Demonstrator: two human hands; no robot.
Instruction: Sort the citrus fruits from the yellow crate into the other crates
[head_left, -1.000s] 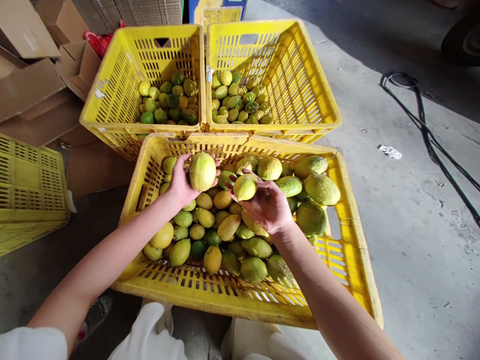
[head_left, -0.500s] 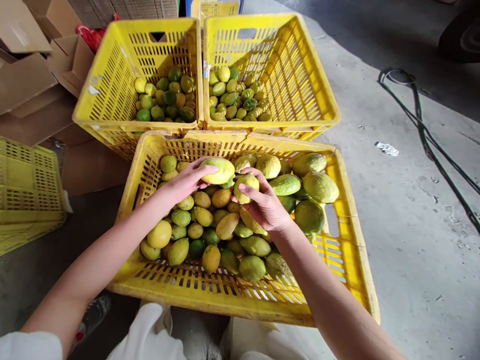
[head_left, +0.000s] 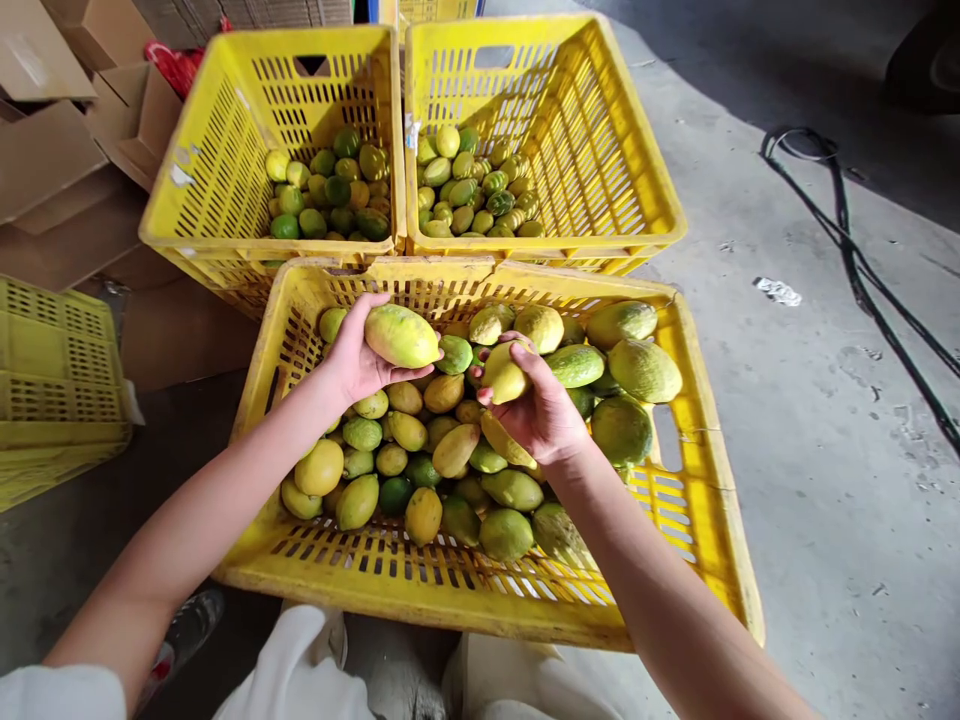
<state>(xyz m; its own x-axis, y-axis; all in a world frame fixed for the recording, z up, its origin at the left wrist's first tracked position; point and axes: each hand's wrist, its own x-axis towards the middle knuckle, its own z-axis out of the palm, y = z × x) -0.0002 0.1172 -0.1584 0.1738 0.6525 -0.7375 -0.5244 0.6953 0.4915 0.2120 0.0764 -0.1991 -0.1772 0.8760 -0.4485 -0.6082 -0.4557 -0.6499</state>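
My left hand cradles a large yellow-green lemon, palm turned up, above the left part of the near yellow crate. To its right, my right hand is closed round a smaller yellow lemon. Below both hands the crate holds many lemons, from green to yellow. A green lemon shows in the gap between the hands. Larger, rough-skinned lemons lie at the crate's right end, beside my right hand.
Behind stand two deeper yellow crates, left and right, with smaller green and yellow fruit inside. Cardboard boxes are heaped at the left, above another yellow crate. A black cable lies on the floor at right.
My left hand has rolled palm up and moved slightly left with its large lemon. My right hand has turned its lemon and shifted a little to the right.
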